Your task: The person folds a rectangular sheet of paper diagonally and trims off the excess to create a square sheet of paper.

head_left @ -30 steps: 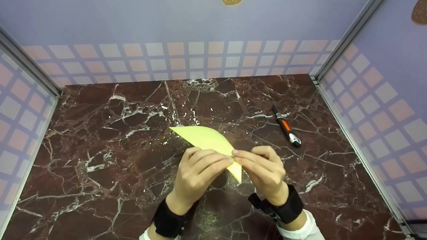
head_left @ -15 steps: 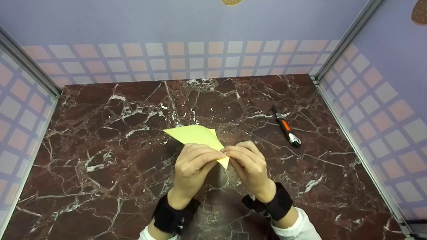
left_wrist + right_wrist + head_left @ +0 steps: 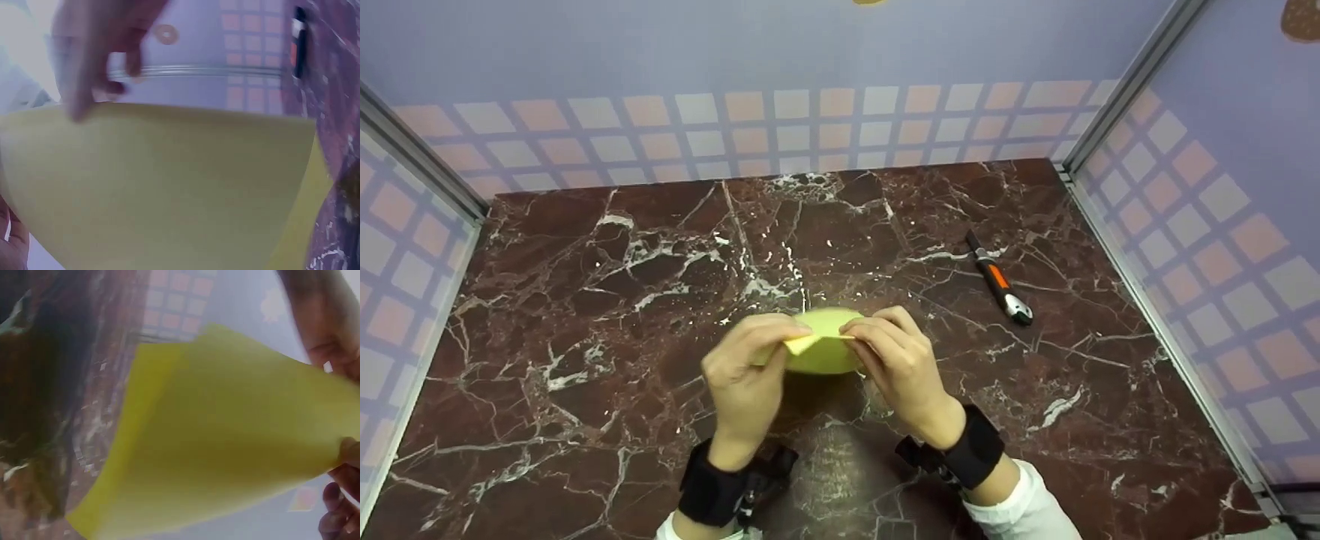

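A yellow sheet of paper (image 3: 829, 358) is held up between the two hands, above the table in the head view. My left hand (image 3: 748, 375) pinches one part of its near edge, where a small corner sticks out. On the other side, my right hand (image 3: 898, 358) pinches the same edge between thumb and fingers. In the left wrist view the paper (image 3: 169, 180) fills most of the picture as a curved face. Seen from the right wrist, the paper (image 3: 225, 422) bends over, with a second layer showing along its side.
A utility knife (image 3: 997, 279) with a black and orange handle lies at the right on the dark red marble-patterned table (image 3: 585, 375). A panel (image 3: 780, 45) with a checked border closes off the back; side panels flank the table.
Both hands first held the paper near one pointed end, close together. Now they have spread apart, the left hand moving left, and the paper has turned its edge toward the person.
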Demonstrator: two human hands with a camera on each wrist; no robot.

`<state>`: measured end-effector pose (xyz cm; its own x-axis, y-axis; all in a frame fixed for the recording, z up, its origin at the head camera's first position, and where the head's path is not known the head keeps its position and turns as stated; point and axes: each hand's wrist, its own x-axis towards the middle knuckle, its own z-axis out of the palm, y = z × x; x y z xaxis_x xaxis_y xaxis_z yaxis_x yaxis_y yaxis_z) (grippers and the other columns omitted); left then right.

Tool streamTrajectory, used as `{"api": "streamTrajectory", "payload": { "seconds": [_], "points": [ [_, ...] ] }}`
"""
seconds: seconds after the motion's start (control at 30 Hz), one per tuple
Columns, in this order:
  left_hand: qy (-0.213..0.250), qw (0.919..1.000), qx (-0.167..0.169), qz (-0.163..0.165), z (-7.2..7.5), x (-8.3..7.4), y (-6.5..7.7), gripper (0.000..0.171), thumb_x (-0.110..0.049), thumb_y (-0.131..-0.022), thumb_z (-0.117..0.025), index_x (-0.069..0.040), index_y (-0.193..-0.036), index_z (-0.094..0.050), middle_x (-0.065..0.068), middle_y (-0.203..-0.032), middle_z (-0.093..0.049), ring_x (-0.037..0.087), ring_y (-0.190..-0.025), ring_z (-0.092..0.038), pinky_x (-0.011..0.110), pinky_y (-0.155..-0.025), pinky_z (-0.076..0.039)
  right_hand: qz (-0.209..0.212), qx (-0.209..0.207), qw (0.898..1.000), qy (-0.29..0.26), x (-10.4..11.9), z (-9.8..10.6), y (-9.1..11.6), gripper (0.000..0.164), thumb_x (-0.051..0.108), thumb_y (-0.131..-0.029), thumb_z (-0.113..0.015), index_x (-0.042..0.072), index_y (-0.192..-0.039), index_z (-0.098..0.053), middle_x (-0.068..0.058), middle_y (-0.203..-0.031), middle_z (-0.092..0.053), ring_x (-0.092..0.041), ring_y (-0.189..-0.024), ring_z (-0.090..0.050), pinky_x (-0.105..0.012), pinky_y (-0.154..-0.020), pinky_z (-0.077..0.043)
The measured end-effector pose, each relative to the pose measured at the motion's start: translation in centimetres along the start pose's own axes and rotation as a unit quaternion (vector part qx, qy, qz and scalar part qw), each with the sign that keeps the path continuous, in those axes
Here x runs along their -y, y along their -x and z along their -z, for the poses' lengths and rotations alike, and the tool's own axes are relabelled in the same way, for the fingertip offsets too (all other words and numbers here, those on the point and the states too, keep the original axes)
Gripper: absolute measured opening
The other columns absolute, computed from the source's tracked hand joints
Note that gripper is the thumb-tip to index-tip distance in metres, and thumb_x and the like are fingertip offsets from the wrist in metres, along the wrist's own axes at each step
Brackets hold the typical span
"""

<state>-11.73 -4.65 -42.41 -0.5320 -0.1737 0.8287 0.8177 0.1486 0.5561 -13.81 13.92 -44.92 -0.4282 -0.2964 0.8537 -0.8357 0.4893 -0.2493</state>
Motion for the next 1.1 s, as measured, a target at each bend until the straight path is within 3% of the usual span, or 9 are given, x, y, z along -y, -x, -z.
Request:
{"api": "streamTrajectory", "payload": {
  "seconds": [0.17, 0.3, 0.4, 0.5, 0.67, 0.77, 0.87, 1.0, 1.1],
  "points": [
    [0.000, 0.9930, -0.086, 0.081, 1.7, 0.4, -0.9, 0.002, 0.002, -0.085, -0.071, 0.000, -0.085, -0.070, -0.011, -0.093, -0.074, 0.007, -0.084, -0.070, 0.022, -0.080, -0.059, -0.027, 0.035, 0.999, 0.015, -0.7, -0.4, 0.1, 0.006, 0.008, -0.088, -0.073, 0.005, -0.093, -0.072, -0.005, -0.096, -0.077, -0.020, -0.086, -0.063, -0.027, -0.079, -0.053],
    [0.017, 0.9771, -0.151, 0.149, 2.5, 0.7, -1.4, 0.010, -0.008, -0.088, -0.073, 0.001, -0.088, -0.070, -0.010, -0.091, -0.074, 0.006, -0.079, -0.068, 0.020, -0.074, -0.058, -0.050, 0.047, 0.997, 0.025, -1.3, 0.1, 0.1, 0.006, 0.007, -0.086, -0.074, 0.005, -0.092, -0.073, -0.005, -0.094, -0.077, -0.021, -0.087, -0.061, -0.030, -0.081, -0.052],
    [0.046, 0.9637, -0.182, 0.189, 2.7, 0.9, -1.7, 0.018, -0.019, -0.087, -0.075, -0.001, -0.090, -0.070, -0.007, -0.090, -0.073, 0.007, -0.077, -0.065, 0.020, -0.071, -0.055, -0.067, 0.050, 0.996, 0.015, -1.8, 0.6, 0.0, 0.005, 0.007, -0.086, -0.074, 0.006, -0.091, -0.073, -0.005, -0.093, -0.078, -0.022, -0.088, -0.061, -0.033, -0.086, -0.050],
    [0.084, 0.9500, -0.213, 0.213, 2.7, 1.0, -1.9, 0.018, -0.022, -0.086, -0.076, -0.006, -0.092, -0.070, -0.004, -0.089, -0.071, 0.009, -0.077, -0.064, 0.021, -0.071, -0.054, -0.091, 0.051, 0.995, 0.002, -2.2, 1.3, -0.1, 0.004, 0.007, -0.087, -0.073, 0.006, -0.090, -0.073, -0.005, -0.092, -0.078, -0.022, -0.089, -0.060, -0.033, -0.088, -0.048],
    [0.131, 0.9344, -0.247, 0.221, 2.9, 1.1, -2.3, 0.011, -0.014, -0.089, -0.073, -0.005, -0.095, -0.068, 0.002, -0.089, -0.068, 0.012, -0.078, -0.063, 0.022, -0.071, -0.054, -0.138, 0.056, 0.988, -0.028, -2.7, 2.2, -0.3, 0.002, 0.007, -0.087, -0.073, 0.006, -0.089, -0.073, -0.005, -0.087, -0.076, -0.022, -0.089, -0.057, -0.031, -0.089, -0.045],
    [0.148, 0.9319, -0.229, 0.239, 2.9, 1.0, -2.3, 0.013, -0.016, -0.092, -0.070, -0.005, -0.099, -0.065, 0.003, -0.091, -0.068, 0.015, -0.081, -0.066, 0.025, -0.072, -0.057, -0.159, 0.073, 0.984, -0.042, -2.7, 2.6, -0.4, 0.001, 0.009, -0.089, -0.072, 0.008, -0.089, -0.072, -0.003, -0.081, -0.073, -0.021, -0.087, -0.056, -0.029, -0.084, -0.044],
    [0.138, 0.9339, -0.182, 0.275, 2.9, 1.1, -2.1, 0.028, -0.028, -0.094, -0.068, -0.005, -0.108, -0.061, 0.002, -0.098, -0.066, 0.014, -0.087, -0.067, 0.025, -0.077, -0.059, -0.199, 0.095, 0.973, -0.061, -2.7, 3.0, -0.4, 0.004, 0.010, -0.091, -0.070, 0.007, -0.090, -0.072, -0.005, -0.082, -0.070, -0.016, -0.084, -0.055, -0.022, -0.073, -0.044],
    [0.074, 0.9397, -0.055, 0.329, 2.7, 1.5, -1.8, 0.041, -0.030, -0.097, -0.064, -0.001, -0.124, -0.053, -0.003, -0.104, -0.062, 0.008, -0.091, -0.064, 0.023, -0.081, -0.057, -0.276, 0.118, 0.949, -0.099, -2.6, 3.5, -0.5, 0.009, 0.012, -0.093, -0.069, 0.003, -0.093, -0.073, -0.007, -0.090, -0.067, -0.011, -0.075, -0.050, -0.019, -0.061, -0.041],
    [0.032, 0.9301, 0.045, 0.363, 2.4, 1.7, -1.6, 0.033, -0.019, -0.102, -0.058, 0.003, -0.126, -0.051, -0.002, -0.095, -0.063, 0.008, -0.081, -0.067, 0.026, -0.072, -0.060, -0.317, 0.131, 0.933, -0.113, -2.9, 3.9, -0.6, 0.010, 0.012, -0.093, -0.068, 0.004, -0.094, -0.073, -0.005, -0.087, -0.063, -0.008, -0.071, -0.046, -0.020, -0.061, -0.037]
  ]
}}
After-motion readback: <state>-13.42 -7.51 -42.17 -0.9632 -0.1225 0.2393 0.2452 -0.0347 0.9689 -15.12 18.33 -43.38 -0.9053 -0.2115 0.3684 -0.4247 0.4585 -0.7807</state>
